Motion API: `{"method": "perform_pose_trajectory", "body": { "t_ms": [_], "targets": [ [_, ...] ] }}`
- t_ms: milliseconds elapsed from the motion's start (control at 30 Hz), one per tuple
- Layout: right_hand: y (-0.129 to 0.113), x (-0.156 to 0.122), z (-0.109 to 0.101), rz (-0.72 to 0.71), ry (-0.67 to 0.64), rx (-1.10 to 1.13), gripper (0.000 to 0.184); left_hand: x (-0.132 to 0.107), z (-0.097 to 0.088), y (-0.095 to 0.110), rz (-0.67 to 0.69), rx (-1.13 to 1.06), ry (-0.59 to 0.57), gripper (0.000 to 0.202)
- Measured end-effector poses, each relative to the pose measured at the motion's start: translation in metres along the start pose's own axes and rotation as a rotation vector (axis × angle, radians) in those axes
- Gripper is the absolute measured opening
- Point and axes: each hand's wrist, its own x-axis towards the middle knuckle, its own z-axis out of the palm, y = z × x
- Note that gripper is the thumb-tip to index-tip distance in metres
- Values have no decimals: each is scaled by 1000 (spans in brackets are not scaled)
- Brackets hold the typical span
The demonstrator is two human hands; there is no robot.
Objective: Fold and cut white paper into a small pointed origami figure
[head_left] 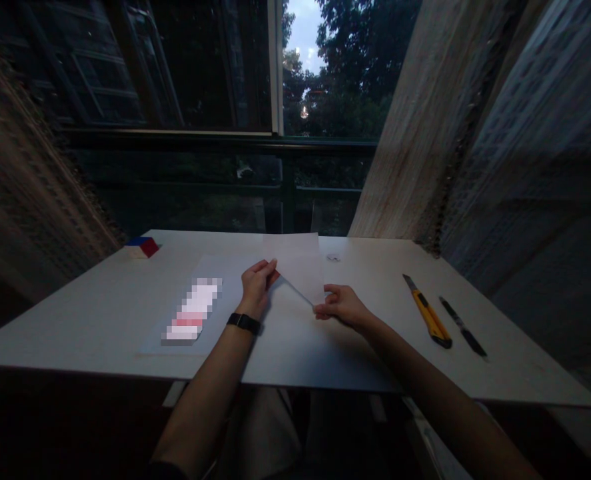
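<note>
- While the near edge of the sheet of paper (298, 260) is held at two places, its far end is left spread out over the white table (105, 307), near the middle and toward the window (325, 87).
- The near left corner is pinched by the left hand (258, 283), thumb and fingers together on the paper; a dark watch (244, 324) is worn on that wrist.
- The near right corner is gripped by the right hand (344, 305), with the fingertips brought together on the edge; how much paper lies between them cannot be told.
- The near edge runs aslant between the hands, the right end closer to the body, so both corners are best kept equally taut, without tugging.
- A light pinch is advised, since thin paper would probably be creased by a hard one.
- If an edge has to be lined up, it should be matched before any pressure is put on it.
- The phone (192, 311) and the second sheet (229, 293) beneath it should be kept clear of the left forearm.
- The yellow cutter (428, 313) and the pen (462, 327) are best left apart, beyond the right forearm.
</note>
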Motion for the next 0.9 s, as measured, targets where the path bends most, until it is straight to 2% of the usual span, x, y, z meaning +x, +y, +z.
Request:
{"method": "perform_pose_trajectory", "body": {
  "t_ms": [100, 267, 400, 567, 667, 800, 900],
  "targets": [
    [-1, 0, 0, 2, -5, 0, 52, -1, 1, 1, 25, -7, -7, 21],
    [-3, -1, 0, 20, -42, 6, 47, 1, 0, 1, 55, -45, 69, 23],
    [1, -1, 1, 67, -38, 40, 46, 3, -1, 1, 70, -58, 63, 23],
    [3, -1, 1, 112, -10, 81, 56, 2, 0, 2, 113, -93, 78, 23],
    [-2, -3, 0, 92, -48, 81, 58, 1, 1, 3, 106, -104, 81, 25],
    [-10, -5, -2, 59, -101, 116, 47, -1, 4, 0, 65, -62, 37, 29],
    [-9, -1, -3, 44, -2, 161, 40, -6, 8, -5, 27, 11, -36, 32]
  ]
}}
